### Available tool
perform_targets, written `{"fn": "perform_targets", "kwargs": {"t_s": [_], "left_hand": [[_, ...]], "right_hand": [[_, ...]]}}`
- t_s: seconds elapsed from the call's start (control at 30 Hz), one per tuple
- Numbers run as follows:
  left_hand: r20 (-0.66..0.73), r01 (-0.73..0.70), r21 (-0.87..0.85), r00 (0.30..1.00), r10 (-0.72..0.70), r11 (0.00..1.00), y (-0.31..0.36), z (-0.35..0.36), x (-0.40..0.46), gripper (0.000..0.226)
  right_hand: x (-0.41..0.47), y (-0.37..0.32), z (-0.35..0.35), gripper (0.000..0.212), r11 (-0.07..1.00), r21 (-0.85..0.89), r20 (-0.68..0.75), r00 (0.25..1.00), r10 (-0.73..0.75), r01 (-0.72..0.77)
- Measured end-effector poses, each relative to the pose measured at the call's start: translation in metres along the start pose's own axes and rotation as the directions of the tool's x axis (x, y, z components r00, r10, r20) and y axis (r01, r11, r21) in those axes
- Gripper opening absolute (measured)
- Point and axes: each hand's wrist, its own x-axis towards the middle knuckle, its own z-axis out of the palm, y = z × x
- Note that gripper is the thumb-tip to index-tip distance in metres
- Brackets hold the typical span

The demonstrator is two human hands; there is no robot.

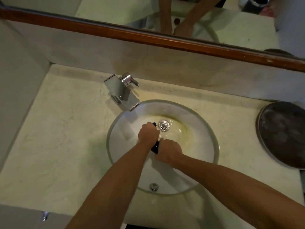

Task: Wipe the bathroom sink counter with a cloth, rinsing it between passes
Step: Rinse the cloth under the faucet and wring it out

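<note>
On the far left, the pale marble tabletop (62, 133) is lying bare beside the basin, its surface mottled; whether it is wet cannot be told. Moving right, the chrome faucet (123, 93) is reaching its flat spout over the rim of the sink (212, 138), and no stream of water can be made out under it.

Inside the bowl, the left hand (148, 133) is gripping the upper end of a dark blue cloth (155, 147) with curled fingers, and just right of it the right hand (170, 152) is gripping the lower end the same way. The cloth is showing only as a short twisted strip between the two fists, close to the drain (163, 125). This reads as wringing after a rinse.

To do it well, the hands should be turning in opposite directions while staying low over the bowl, so the squeezed water is running to the drain and not onto the tabletop. Gripping closer together and re-gripping along the length would press out more water. A cloth left dripping would likely streak the marble on the next pass.

At the far right, a dark round tray (283, 134) is sitting on the tabletop, well apart from the hands.
</note>
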Motion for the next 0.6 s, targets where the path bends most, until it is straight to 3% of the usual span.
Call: {"fn": "perform_targets", "kwargs": {"t_s": [0.13,0.27,0.33,0.43,0.5,0.57,0.6], "left_hand": [[0.062,-0.071,0.243,0.996,0.057,0.967,-0.010,0.008,0.006,0.025],[0.069,-0.091,0.251,0.995,0.076,0.964,-0.017,0.012,0.004,0.024],[0.046,-0.078,0.174,0.996,0.071,0.982,-0.016,0.010,0.006,0.023],[0.146,0.009,-0.221,0.989,0.024,0.975,-0.004,-0.008,0.010,0.029],[0.366,0.131,-0.527,0.927,0.086,0.840,0.003,-0.039,0.000,0.026],[0.584,0.363,-0.756,0.750,0.311,0.544,0.005,-0.077,-0.016,0.008],[0.592,0.447,-0.803,0.676,0.440,0.393,0.001,-0.091,-0.022,0.015]], "right_hand": [[0.006,-0.012,0.024,0.030,0.996,-0.086,-0.019,0.999,0.037,-0.038],[0.005,-0.012,0.034,0.033,0.993,-0.101,-0.029,0.998,0.050,-0.053],[0.002,-0.008,0.031,0.035,0.997,-0.026,-0.036,0.997,0.075,-0.076],[-0.001,0.011,0.010,0.031,0.941,0.292,0.118,0.983,0.141,-0.170],[-0.009,0.026,-0.013,0.032,0.737,0.615,0.363,0.930,0.052,-0.281],[-0.024,0.039,-0.030,0.043,0.415,0.794,0.546,0.821,-0.167,-0.444],[-0.030,0.046,-0.037,0.050,0.232,0.829,0.558,0.769,-0.312,-0.508]]}}
